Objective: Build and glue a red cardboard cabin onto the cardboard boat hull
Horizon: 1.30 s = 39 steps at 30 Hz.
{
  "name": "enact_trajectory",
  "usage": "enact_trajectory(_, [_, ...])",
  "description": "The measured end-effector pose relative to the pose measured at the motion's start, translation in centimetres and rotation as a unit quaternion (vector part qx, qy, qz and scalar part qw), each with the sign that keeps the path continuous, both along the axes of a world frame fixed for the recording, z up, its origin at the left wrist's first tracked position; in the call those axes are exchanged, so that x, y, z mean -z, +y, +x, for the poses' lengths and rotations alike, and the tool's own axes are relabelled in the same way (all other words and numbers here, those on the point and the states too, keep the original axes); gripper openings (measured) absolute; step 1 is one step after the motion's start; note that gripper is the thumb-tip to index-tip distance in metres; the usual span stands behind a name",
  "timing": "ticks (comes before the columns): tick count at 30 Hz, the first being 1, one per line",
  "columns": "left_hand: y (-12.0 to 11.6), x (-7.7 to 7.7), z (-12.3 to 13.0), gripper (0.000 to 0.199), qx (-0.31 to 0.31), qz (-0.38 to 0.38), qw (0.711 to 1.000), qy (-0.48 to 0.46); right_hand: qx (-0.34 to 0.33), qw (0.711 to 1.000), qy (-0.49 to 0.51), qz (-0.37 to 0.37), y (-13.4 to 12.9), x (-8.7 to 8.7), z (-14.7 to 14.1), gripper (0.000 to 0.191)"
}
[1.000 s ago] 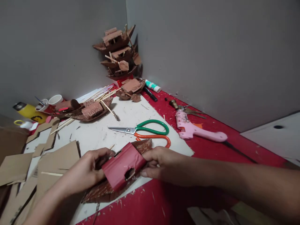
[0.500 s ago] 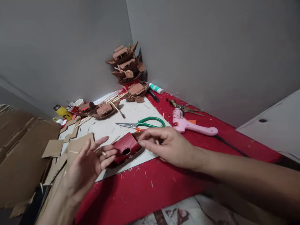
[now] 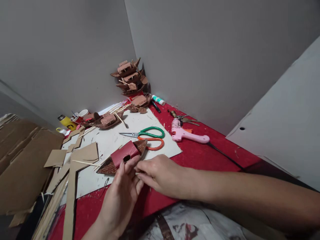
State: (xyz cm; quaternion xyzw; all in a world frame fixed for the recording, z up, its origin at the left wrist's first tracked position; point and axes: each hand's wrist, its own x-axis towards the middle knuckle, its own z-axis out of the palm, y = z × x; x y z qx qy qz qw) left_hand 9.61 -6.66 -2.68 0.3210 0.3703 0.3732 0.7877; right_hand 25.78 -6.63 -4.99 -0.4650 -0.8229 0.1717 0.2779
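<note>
My left hand (image 3: 122, 193) is turned palm up, its fingers loosely curled and meeting the fingertips of my right hand (image 3: 160, 175). A short pale stick piece (image 3: 137, 173) shows between the two hands, mostly hidden by fingers. My right thumb and forefinger are pinched at it. Just behind my left fingertips lies a small model boat (image 3: 107, 166) with brown ridged hull and a red cabin cover (image 3: 122, 155) that has a dark hole in its side. Scissors (image 3: 143, 135) with green and orange handles rest beyond the boat.
A pink glue gun (image 3: 191, 136) lies at right on the red tabletop (image 3: 160, 200), its black cord trailing right. Several finished brown boats (image 3: 130, 78) are stacked in the corner. Cardboard pieces (image 3: 83, 155) and thin sticks lie at left. A yellow bottle (image 3: 67, 122) stands near paper cups (image 3: 83, 114).
My hands have come together, apart before and now touching in front of the boat. My left hand has moved right and down, uncovering the boat's left end. The view has shifted slightly.
</note>
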Motion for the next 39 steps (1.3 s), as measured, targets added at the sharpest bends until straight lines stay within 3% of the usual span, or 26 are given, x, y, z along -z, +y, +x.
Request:
enact_trajectory(5, [-1.6,2.4,-1.2,0.035,-0.057,0.039,0.996,0.063,0.004,0.992,0.118,0.050,-0.4,2.1,-0.1,0.018])
enact_trajectory(9, [-1.9,4.2,-1.4,0.023,-0.103,0.058,0.989,0.094,-0.045,0.988,0.114,0.096,-0.9,2.9,-0.5,0.018])
enact_trajectory(14, [-1.3,5.1,-1.4,0.020,-0.156,0.060,0.980,0.107,-0.053,0.993,0.089,0.054,-1.5,2.5,-0.6,0.019])
enact_trajectory(19, [-0.7,5.2,-2.3,0.031,-0.205,0.075,0.964,0.150,0.005,0.999,-0.032,0.005,-1.3,2.2,0.5,0.032])
enact_trajectory(22, [-0.5,5.2,-2.8,0.037,-0.228,0.076,0.951,0.195,-0.015,0.990,-0.143,-0.005,-1.0,2.4,0.8,0.035])
enact_trajectory(29, [0.0,5.3,-3.2,0.033,-0.209,0.153,0.936,0.240,-0.061,0.969,-0.237,0.035,-0.4,2.5,0.6,0.021])
enact_trajectory(35, [0.0,5.5,-3.3,0.029,-0.179,0.177,0.924,0.286,-0.082,0.978,-0.190,0.037,-0.3,3.3,1.9,0.025])
enact_trajectory(39, [0.0,5.3,-3.1,0.028,-0.150,0.183,0.923,0.303,-0.059,0.990,-0.119,0.047,-0.2,3.4,3.2,0.025])
